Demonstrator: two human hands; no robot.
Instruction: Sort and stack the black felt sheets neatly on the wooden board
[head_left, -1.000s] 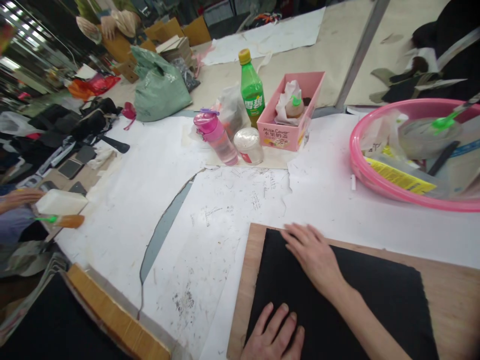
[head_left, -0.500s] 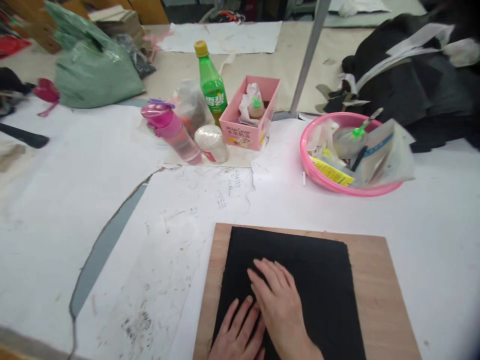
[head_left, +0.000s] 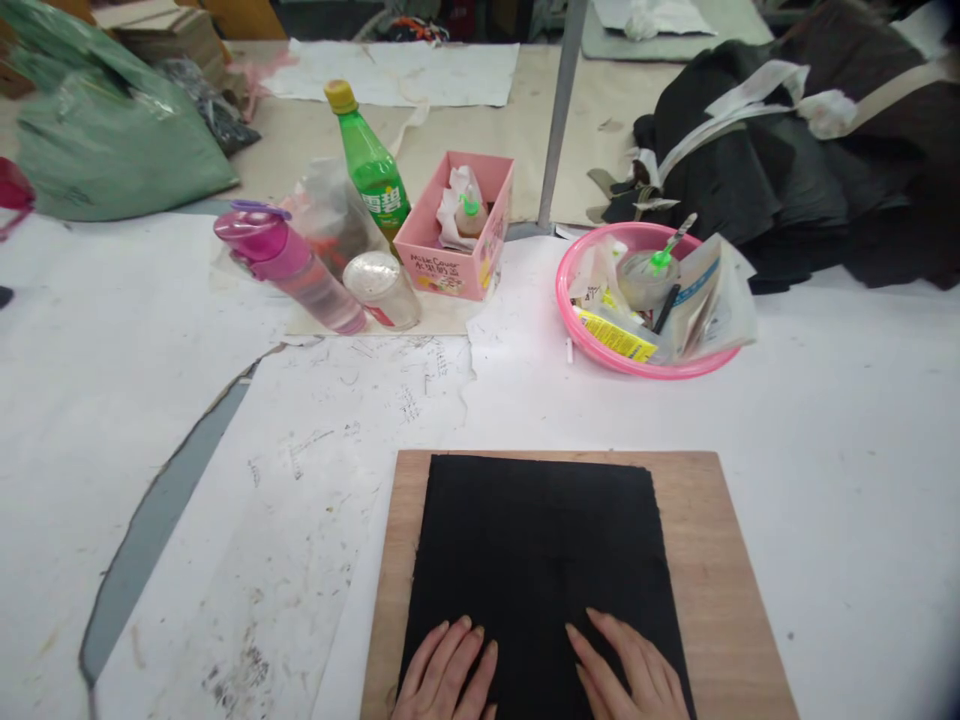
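A flat black sheet (head_left: 536, 545), likely fabric, lies on a wooden board (head_left: 724, 580) at the bottom middle of the view. My left hand (head_left: 448, 672) rests on the sheet's lower left part, fingers stretched out and slightly spread. On the lower right part lies my right hand (head_left: 628, 668), its fingers also extended and apart. Neither hand grips anything. The near edge of the sheet and both wrists are cut off by the bottom of the picture.
Beyond the board stand a pink basin (head_left: 649, 370) of small items, a pink box (head_left: 450, 265), a green bottle (head_left: 375, 175), a purple-topped water bottle (head_left: 300, 275) and a clear jar (head_left: 382, 290). Black cloth pieces (head_left: 765, 160) are heaped at back right, a green bag (head_left: 112, 140) at back left.
My right hand has moved off from beside my left, right and nearer to me across the sheet. The hands are now apart. The camera has turned slightly right.
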